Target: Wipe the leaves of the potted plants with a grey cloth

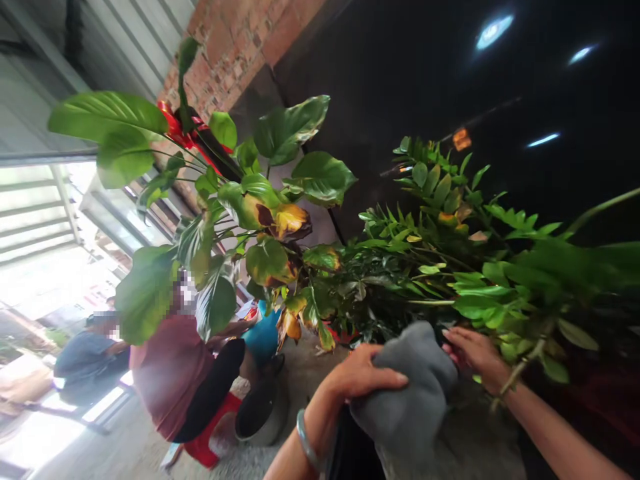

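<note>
My left hand [357, 377] grips a grey cloth [413, 390], thumb pressed over its top, a metal bangle on the wrist. My right hand [475, 353] lies on the right side of the same cloth, fingers stretched out flat against it, right under the green fronds of a bushy plant [450, 267]. The cloth bulges upward between both hands, close to the plant's lower stems.
A tall plant [240, 220] with broad leaves, some yellowed, and a red ribbon [177, 130] stands to the left. A person in a maroon top [175, 373] sits beside a dark pot [260, 410]; another person [87, 360] sits farther left. A brick pillar [235, 47] rises behind.
</note>
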Demonstrator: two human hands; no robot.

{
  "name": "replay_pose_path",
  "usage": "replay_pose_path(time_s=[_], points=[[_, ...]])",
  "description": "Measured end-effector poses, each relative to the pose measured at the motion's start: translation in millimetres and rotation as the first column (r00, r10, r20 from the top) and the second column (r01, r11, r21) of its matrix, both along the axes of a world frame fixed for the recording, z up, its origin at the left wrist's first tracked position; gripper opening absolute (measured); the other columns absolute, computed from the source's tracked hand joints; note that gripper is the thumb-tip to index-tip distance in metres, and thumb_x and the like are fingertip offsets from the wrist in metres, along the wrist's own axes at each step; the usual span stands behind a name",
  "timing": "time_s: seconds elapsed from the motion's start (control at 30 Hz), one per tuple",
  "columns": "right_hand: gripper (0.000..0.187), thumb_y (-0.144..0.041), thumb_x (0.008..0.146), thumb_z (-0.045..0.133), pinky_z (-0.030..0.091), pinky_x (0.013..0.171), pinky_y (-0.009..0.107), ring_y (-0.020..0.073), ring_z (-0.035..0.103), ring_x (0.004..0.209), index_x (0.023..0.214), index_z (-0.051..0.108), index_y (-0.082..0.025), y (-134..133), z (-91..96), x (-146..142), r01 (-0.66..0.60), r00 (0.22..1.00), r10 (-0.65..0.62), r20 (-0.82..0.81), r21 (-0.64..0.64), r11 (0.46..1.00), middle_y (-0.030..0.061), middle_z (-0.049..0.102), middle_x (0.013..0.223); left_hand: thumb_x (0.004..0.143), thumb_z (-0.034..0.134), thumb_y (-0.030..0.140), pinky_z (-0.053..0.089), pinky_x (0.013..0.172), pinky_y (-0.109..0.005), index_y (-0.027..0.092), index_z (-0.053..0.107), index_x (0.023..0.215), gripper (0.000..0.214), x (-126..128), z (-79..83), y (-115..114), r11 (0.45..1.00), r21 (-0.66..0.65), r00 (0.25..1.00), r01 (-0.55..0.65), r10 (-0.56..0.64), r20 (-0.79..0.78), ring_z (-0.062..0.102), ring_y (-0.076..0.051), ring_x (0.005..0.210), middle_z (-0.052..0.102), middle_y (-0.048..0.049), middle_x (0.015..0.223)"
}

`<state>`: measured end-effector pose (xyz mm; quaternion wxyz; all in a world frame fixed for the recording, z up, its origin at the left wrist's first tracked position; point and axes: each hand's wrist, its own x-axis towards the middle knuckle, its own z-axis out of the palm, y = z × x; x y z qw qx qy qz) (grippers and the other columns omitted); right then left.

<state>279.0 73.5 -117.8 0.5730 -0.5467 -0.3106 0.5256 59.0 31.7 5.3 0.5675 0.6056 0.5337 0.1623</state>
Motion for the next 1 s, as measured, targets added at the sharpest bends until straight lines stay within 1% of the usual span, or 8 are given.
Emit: replay_pose_path(time_s=[0.13, 0.2, 0.37, 0.47, 0.6, 0.7, 0.87, 1.0], points=[[0.015, -0.025, 0.058, 0.073, 0.043, 0.033, 0.021, 0.0118, 0.053, 0.033, 0.057, 0.059, -0.022, -8, 12.5, -9, -0.024, 0.996, 0.02, -0.092, -0.045, 0.999, -0.0027, 0.061, 0.041, 0.05, 0.079, 0.054, 0.043, 0.063, -0.027, 0.013, 0.071, 0.086, 0.055, -3, 12.4, 20, 0.929, 0.129, 0.898, -0.347, 0.289, 0.332, 0.057, -0.016, 0.063, 0.067, -0.0022, 0.069], [0.016, -0.024, 0.059, 0.074, 0.041, 0.032, 0.019, 0.0102, 0.051, 0.032, 0.056, 0.058, -0.021, -11, 16.9, -13, -0.026, 0.993, 0.02, -0.114, -0.057, 0.998, -0.0029, 0.06, 0.04, 0.051, 0.078, 0.051, 0.042, 0.061, -0.027, 0.014, 0.071, 0.082, 0.049, 0, 1.8, 22, 0.897, 0.156, 0.884, -0.413, 0.354, 0.305, 0.055, -0.015, 0.061, 0.065, -0.0015, 0.066], [0.015, -0.021, 0.06, 0.073, 0.04, 0.032, 0.019, 0.0102, 0.05, 0.03, 0.054, 0.058, -0.02, -13, 20.0, -12, -0.024, 0.992, 0.01, -0.127, -0.104, 0.994, -0.0028, 0.059, 0.038, 0.053, 0.077, 0.039, 0.044, 0.066, -0.031, 0.02, 0.075, 0.073, 0.027, -5, -26.1, -15, 0.995, 0.058, 0.995, -0.083, 0.087, -0.055, 0.06, -0.021, 0.07, 0.069, -0.0008, 0.069], [0.014, -0.021, 0.061, 0.072, 0.042, 0.034, 0.019, 0.0111, 0.053, 0.033, 0.055, 0.06, -0.02, -14, 21.0, -9, -0.029, 0.99, 0.015, -0.139, -0.098, 0.995, -0.0026, 0.06, 0.04, 0.052, 0.079, 0.044, 0.046, 0.068, -0.03, 0.018, 0.077, 0.084, 0.041, -18, -9.9, -32, 0.999, 0.013, 0.997, -0.029, 0.028, 0.074, 0.062, -0.021, 0.071, 0.072, -0.0023, 0.075], [0.013, -0.019, 0.06, 0.071, 0.041, 0.032, 0.02, 0.0108, 0.05, 0.031, 0.056, 0.059, -0.021, -14, 23.9, -10, -0.033, 0.987, 0.017, -0.162, -0.097, 0.995, -0.0034, 0.058, 0.039, 0.049, 0.082, 0.051, 0.044, 0.06, -0.026, 0.013, 0.074, 0.082, 0.051, -27, 15.9, -14, 0.925, 0.13, 0.897, -0.356, 0.3, 0.325, 0.06, -0.017, 0.063, 0.07, -0.0051, 0.072], [0.015, -0.019, 0.057, 0.073, 0.042, 0.032, 0.02, 0.0104, 0.049, 0.031, 0.057, 0.058, -0.021, -15, 25.1, -15, -0.035, 0.984, 0.018, -0.177, -0.092, 0.995, -0.0037, 0.059, 0.039, 0.05, 0.08, 0.047, 0.042, 0.055, -0.026, 0.014, 0.07, 0.072, 0.041, -19, 4.0, 3, 0.814, 0.177, 0.817, -0.553, 0.489, 0.305, 0.056, -0.016, 0.057, 0.065, -0.0024, 0.061], [0.016, -0.018, 0.056, 0.074, 0.041, 0.03, 0.019, 0.0101, 0.049, 0.029, 0.056, 0.058, -0.021, -16, 25.1, -18, -0.012, 0.985, -0.008, -0.173, -0.111, 0.994, -0.0037, 0.058, 0.036, 0.05, 0.077, 0.034, 0.043, 0.061, -0.027, 0.017, 0.074, 0.07, 0.026, -18, -28.0, -24, 0.959, 0.074, 0.962, -0.273, 0.271, 0.035, 0.059, -0.017, 0.063, 0.068, 0.0002, 0.063], [0.016, -0.018, 0.055, 0.074, 0.041, 0.031, 0.019, 0.01, 0.05, 0.03, 0.055, 0.058, -0.02, -16, 25.2, -13, -0.028, 0.984, 0.009, -0.177, -0.109, 0.994, -0.0027, 0.059, 0.037, 0.051, 0.081, 0.038, 0.047, 0.063, -0.027, 0.014, 0.076, 0.082, 0.04, -48, -1.8, -46, 0.973, 0.012, 0.946, -0.23, 0.221, 0.237, 0.063, -0.019, 0.064, 0.073, -0.0029, 0.071]])
